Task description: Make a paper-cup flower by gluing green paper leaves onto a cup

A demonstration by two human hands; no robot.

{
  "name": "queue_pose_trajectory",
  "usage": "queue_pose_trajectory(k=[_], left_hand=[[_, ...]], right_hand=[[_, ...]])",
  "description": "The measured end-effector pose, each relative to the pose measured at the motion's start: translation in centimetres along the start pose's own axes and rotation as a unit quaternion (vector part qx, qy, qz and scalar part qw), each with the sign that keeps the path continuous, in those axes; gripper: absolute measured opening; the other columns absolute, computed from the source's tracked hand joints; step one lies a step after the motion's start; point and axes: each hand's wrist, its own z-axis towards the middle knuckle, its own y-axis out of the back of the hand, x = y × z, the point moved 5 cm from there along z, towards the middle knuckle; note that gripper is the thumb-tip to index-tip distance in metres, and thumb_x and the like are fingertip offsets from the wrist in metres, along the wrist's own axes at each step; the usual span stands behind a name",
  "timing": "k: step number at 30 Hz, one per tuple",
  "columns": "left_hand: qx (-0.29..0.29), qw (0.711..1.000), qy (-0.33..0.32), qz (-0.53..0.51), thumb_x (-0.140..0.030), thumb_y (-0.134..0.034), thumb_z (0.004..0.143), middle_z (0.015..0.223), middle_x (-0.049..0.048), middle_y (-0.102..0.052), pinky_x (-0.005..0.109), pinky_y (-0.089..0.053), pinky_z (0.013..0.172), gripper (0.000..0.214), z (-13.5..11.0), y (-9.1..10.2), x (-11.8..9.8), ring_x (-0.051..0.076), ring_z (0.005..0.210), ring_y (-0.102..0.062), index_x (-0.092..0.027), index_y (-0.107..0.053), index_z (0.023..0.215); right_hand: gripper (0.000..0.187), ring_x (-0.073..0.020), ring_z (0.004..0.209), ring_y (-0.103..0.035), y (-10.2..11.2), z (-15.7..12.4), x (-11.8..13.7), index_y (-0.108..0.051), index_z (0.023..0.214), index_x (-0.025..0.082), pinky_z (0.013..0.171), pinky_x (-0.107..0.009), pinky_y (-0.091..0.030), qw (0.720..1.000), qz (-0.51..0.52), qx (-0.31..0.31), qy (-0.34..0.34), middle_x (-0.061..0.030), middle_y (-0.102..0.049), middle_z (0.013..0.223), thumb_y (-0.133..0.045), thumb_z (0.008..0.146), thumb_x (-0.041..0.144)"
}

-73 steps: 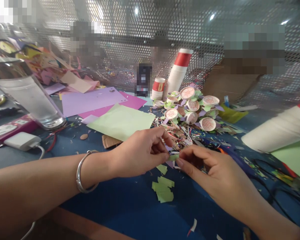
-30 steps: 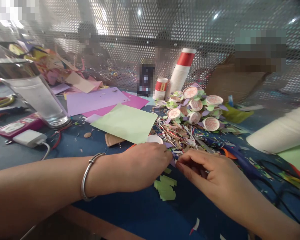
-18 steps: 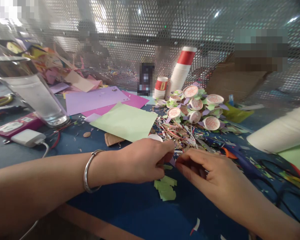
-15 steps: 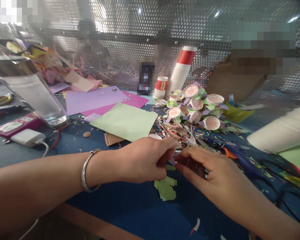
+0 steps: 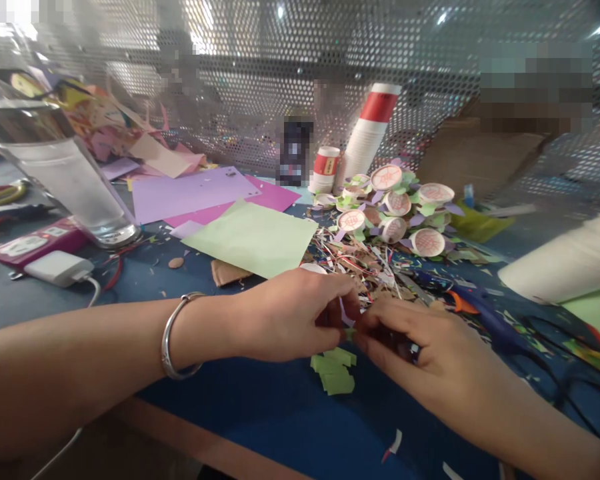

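Observation:
My left hand (image 5: 300, 317), with a silver bangle at its wrist, has its fingers curled around a small purple paper piece (image 5: 347, 312). Opposite it, my right hand (image 5: 415, 340) pinches a small green paper piece (image 5: 349, 333) between thumb and forefinger. The two sets of fingertips nearly meet, and part of the held paper is hidden by them. A dark, shiny bit shows under the right fingers, too small to name. Just below lies a little pile of green paper strips (image 5: 334, 371). Behind the left hand, a white round rim (image 5: 313, 268) peeks out.
Paper-cup discs with paper tabs (image 5: 394, 230) are heaped beyond scraps (image 5: 365, 263). Stacked paper cups (image 5: 367, 137) stand behind. A glue gun (image 5: 480, 317) and its cable lie right. Coloured sheets (image 5: 255, 237), a glass of water (image 5: 75, 180) and a power strip (image 5: 40, 247) are left.
The right hand's fingertips have closed in on the left hand's, and a green piece now shows between them. The purple piece sits higher, by the left fingers. The view has shifted slightly.

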Motion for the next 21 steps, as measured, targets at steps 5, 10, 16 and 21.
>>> queue_pose_trajectory(k=[5, 10, 16, 21], left_hand=[[0.035, 0.999, 0.016, 0.013, -0.012, -0.064, 0.084, 0.077, -0.0025, -0.066, 0.021, -0.040, 0.060, 0.010, -0.04, -0.15, 0.20, 0.009, 0.067, -0.056, -0.016, -0.070, 0.091], [0.013, 0.998, 0.007, -0.067, -0.019, -0.070, 0.084, 0.079, -0.0026, -0.066, 0.020, -0.043, 0.062, 0.008, -0.01, -0.11, 0.33, 0.008, 0.068, -0.056, -0.015, -0.065, 0.090], [-0.014, 0.997, 0.013, -0.068, -0.015, -0.070, 0.082, 0.070, -0.0048, -0.061, 0.019, -0.039, 0.058, 0.009, -0.07, 0.15, 0.50, 0.008, 0.064, -0.052, -0.016, -0.062, 0.077], [-0.010, 0.998, 0.006, -0.063, -0.010, -0.068, 0.080, 0.070, -0.0048, -0.062, 0.018, -0.041, 0.058, 0.007, -0.32, 0.18, 0.19, 0.008, 0.064, -0.054, -0.016, -0.064, 0.079]], right_hand=[[0.021, -0.0135, 0.058, -0.060, -0.22, -0.05, 0.12, -0.065, 0.078, 0.023, 0.052, -0.027, -0.044, 1.000, 0.010, 0.015, -0.020, 0.0005, -0.064, 0.071, -0.054, 0.095, 0.028], [0.020, -0.0138, 0.060, -0.060, -0.07, -0.02, 0.32, -0.065, 0.076, 0.023, 0.052, -0.026, -0.045, 0.999, 0.031, -0.003, -0.015, -0.0002, -0.067, 0.073, -0.055, 0.094, 0.026], [0.020, -0.0142, 0.062, -0.062, -0.19, 0.02, 0.30, -0.067, 0.080, 0.023, 0.055, -0.027, -0.046, 0.999, 0.034, 0.005, -0.025, -0.0003, -0.068, 0.075, -0.055, 0.095, 0.029], [0.021, -0.0151, 0.063, -0.061, -0.30, -0.10, 0.31, -0.068, 0.080, 0.024, 0.055, -0.028, -0.046, 0.998, 0.045, 0.018, -0.034, -0.0002, -0.068, 0.075, -0.055, 0.095, 0.032]])
